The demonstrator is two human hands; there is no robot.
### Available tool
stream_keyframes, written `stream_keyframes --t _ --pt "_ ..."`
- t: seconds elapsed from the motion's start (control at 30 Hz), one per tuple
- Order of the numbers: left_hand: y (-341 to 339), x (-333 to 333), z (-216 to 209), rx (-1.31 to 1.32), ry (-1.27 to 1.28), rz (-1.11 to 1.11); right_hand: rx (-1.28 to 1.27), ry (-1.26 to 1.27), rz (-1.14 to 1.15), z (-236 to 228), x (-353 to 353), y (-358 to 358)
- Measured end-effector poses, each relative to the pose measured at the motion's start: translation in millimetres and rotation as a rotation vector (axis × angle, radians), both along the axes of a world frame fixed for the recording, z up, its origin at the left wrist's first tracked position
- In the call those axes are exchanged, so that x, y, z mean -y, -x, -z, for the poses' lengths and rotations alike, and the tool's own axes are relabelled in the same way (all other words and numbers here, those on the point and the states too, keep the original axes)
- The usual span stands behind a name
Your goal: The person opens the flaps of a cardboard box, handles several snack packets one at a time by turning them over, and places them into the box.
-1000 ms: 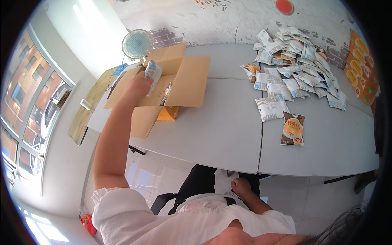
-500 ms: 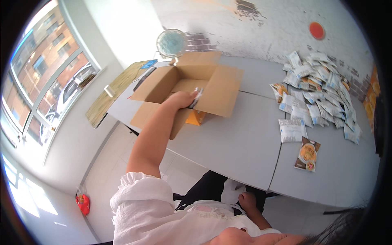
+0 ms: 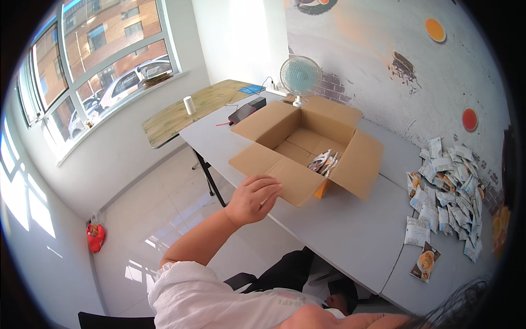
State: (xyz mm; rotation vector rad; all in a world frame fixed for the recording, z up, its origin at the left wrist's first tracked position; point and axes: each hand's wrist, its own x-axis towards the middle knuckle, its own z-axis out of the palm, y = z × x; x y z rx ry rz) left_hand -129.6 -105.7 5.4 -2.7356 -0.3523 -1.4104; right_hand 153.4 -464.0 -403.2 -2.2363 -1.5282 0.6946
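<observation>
My left hand [image 3: 253, 198] is in the air in front of the cardboard box's near flap, fingers stretched forward, thumb a little apart, holding nothing. The open cardboard box [image 3: 290, 178] stands on the grey table with its flaps folded out. Several sachets [image 3: 324, 163] stand on edge together in the box's near right corner. My right hand [image 3: 336, 302] rests low by my lap, in shadow and partly cut off by my body; its fingers are hard to make out.
A large pile of white and brown sachets [image 3: 452, 189] lies on the right, with a single brown sachet [image 3: 425, 262] nearer me. Behind the box stand a small fan [image 3: 301, 75] and a black case [image 3: 246, 111]. A wooden table [image 3: 170, 118] with a white cup-like cylinder [image 3: 189, 105] adjoins at left.
My left hand has let go of the sachets in the box and drawn back out toward me. The view has swung left. My right hand stays low near my lap.
</observation>
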Motion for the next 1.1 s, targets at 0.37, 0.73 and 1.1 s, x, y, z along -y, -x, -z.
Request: stream_keyframes --t 0.37,0.73,1.1 --pt "86 -99 95 0.286 0.463 -0.399 -0.165 0.592 -0.056 81 -29 -17" --pt "56 -185 185 0.282 0.728 -0.256 -0.421 0.669 0.242 22 -119 -17" --pt "18 -173 165 0.697 1.584 -0.153 -0.533 0.666 0.352 -83 -163 -45"
